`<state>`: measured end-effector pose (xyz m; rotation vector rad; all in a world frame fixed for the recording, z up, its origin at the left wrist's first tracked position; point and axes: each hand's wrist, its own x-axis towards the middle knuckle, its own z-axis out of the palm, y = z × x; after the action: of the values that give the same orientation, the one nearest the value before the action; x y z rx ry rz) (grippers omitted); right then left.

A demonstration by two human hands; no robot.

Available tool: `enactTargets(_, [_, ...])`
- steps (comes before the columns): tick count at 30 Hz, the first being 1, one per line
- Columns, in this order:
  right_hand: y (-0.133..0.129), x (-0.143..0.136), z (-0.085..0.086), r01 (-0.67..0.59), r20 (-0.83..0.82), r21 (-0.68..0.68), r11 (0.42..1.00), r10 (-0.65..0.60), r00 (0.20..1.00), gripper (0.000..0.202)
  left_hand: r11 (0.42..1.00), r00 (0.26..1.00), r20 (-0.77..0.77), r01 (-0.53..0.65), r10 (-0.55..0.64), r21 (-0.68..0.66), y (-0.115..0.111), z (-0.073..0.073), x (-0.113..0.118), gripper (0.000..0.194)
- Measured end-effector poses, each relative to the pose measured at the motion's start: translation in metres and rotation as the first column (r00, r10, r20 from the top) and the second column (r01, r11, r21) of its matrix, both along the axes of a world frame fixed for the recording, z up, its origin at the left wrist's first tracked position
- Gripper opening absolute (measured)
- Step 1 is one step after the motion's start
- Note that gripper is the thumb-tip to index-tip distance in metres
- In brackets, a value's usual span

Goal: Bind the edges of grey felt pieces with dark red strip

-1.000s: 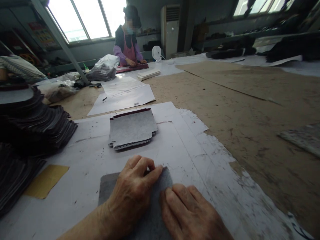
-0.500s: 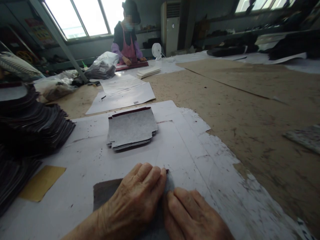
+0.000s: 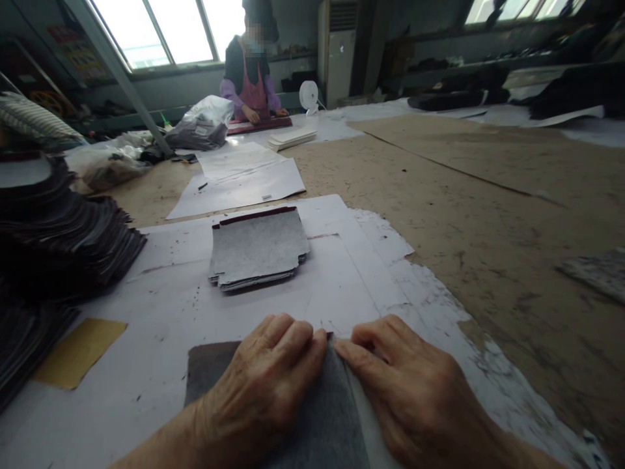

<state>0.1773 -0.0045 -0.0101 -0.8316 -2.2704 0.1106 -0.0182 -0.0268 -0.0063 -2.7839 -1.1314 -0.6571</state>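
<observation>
A grey sheet piece [image 3: 332,417], with a bit of dark red at its far corner, lies flat on white paper before me. My left hand [image 3: 273,378] presses down across it, fingers curled and thumb side at that dark red corner. My right hand [image 3: 410,384] is at the sheet's right edge, its fingers bent together and the tips touching near the same corner. What lies under the fingertips is hidden. Beyond both hands rests a short stack of similar grey pieces [image 3: 261,247] with a dark red far edge.
Tall stacks of dark sheets [image 3: 83,234] stand at the left, near a tan card [image 3: 81,352]. Torn white paper [image 3: 439,312] covers part of the brown table [image 3: 469,228]. Farther back are plastic bags [image 3: 202,124], a white fan [image 3: 308,96] and a co-worker [image 3: 254,88].
My right hand has moved forward along the sheet's right edge to the far corner, uncovering more of the grey surface. My left hand stays nearly in place.
</observation>
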Motion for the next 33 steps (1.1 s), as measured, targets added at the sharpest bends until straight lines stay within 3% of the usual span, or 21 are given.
enactTargets(4, [-0.0027, 0.0018, -0.0026, -0.05, 0.114, 0.147, 0.988, 0.033, 0.993, 0.032, 0.999, 0.999, 0.038, 0.014, -0.013, -0.03, 0.0013, -0.0037, -0.0017, 0.033])
enactTargets(12, [-0.0025, 0.0017, -0.0027, -0.03, 0.128, 0.169, 0.985, 0.008, 0.992, 0.036, 0.999, 0.998, 0.062, 0.014, -0.012, -0.04, 0.0037, -0.0042, -0.0011, 0.031])
enactTargets(15, [-0.0019, 0.0012, -0.002, -0.04, 0.119, 0.139, 0.989, 0.024, 0.993, 0.034, 1.0, 0.998, 0.065, 0.009, -0.008, -0.016, 0.0057, -0.0033, 0.0003, 0.03])
enactTargets(22, [0.0055, 0.0039, 0.0007, -0.01, -0.016, -0.095, 0.995, 0.008, 1.0, 0.019, 1.0, 0.997, 0.081, -0.015, 0.014, 0.004, 0.0067, -0.0016, 0.0009, 0.029])
enactTargets(28, [0.0049, 0.0012, 0.0001, -0.088, 0.157, 0.089, 0.992, 0.073, 0.985, 0.035, 1.0, 0.988, 0.155, -0.015, 0.011, 0.025, 0.0057, -0.0046, 0.0014, 0.026])
enactTargets(33, [0.0008, -0.0001, 0.0015, -0.069, 0.284, 0.079, 0.994, 0.044, 0.958, 0.034, 0.992, 0.965, 0.227, -0.128, 0.13, -0.02, 0.0042, -0.0043, 0.0015, 0.028])
